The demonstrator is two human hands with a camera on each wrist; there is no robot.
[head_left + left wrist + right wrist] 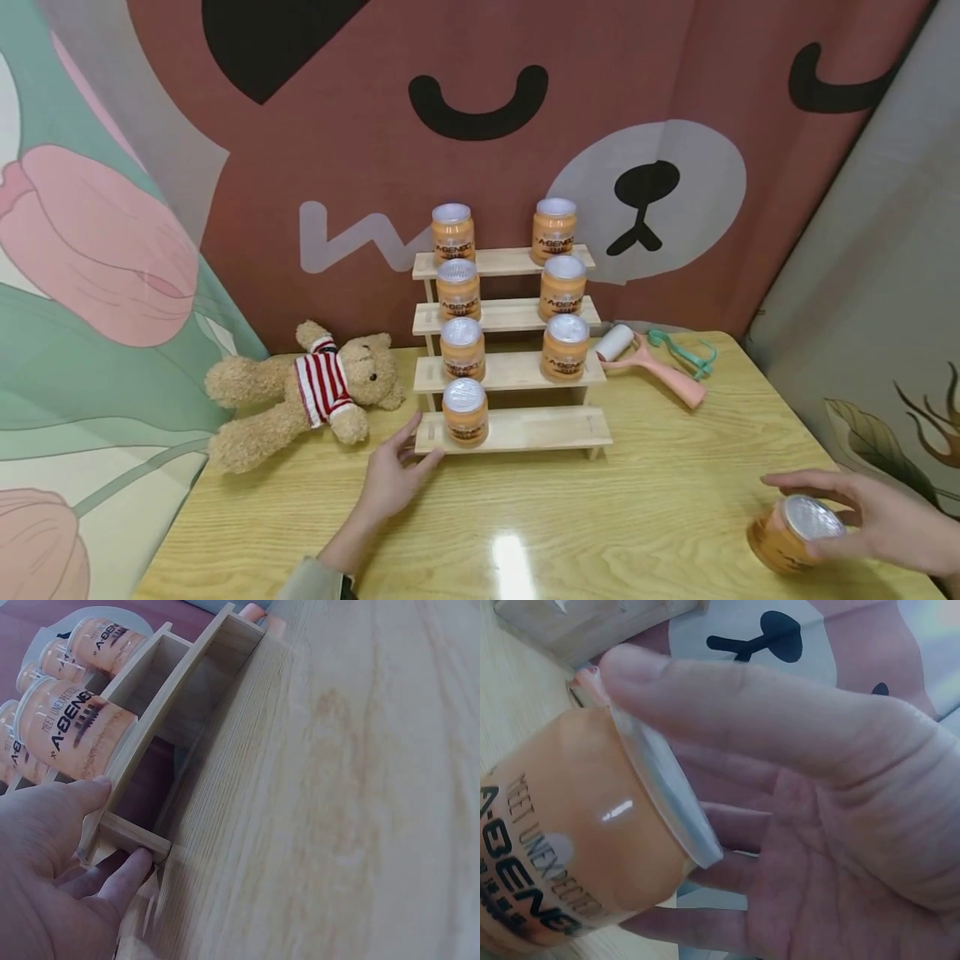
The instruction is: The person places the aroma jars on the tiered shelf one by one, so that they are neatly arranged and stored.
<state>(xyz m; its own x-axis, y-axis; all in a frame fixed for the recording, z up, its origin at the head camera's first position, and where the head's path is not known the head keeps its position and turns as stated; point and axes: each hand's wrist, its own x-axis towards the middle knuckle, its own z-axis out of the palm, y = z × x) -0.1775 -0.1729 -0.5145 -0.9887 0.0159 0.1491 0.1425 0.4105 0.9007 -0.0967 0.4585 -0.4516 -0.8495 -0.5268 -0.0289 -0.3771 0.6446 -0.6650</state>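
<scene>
My left hand grips the left end of the lowest tier of a stepped wooden display rack. In the left wrist view the thumb lies along the tier's edge by a jar, and fingers bend around the end leg. At the table's right side, my right hand holds an orange jar with a clear lid, thumb on the near side and fingers behind. This jar appears tilted in the right wrist view, the thumb at its lid rim.
Matching jars stand on the rack: pairs on the upper tiers, one jar at the bottom left. A teddy bear lies left of the rack. To the right lie a pink-handled lint roller and a green hook-shaped item. A printed curtain hangs behind.
</scene>
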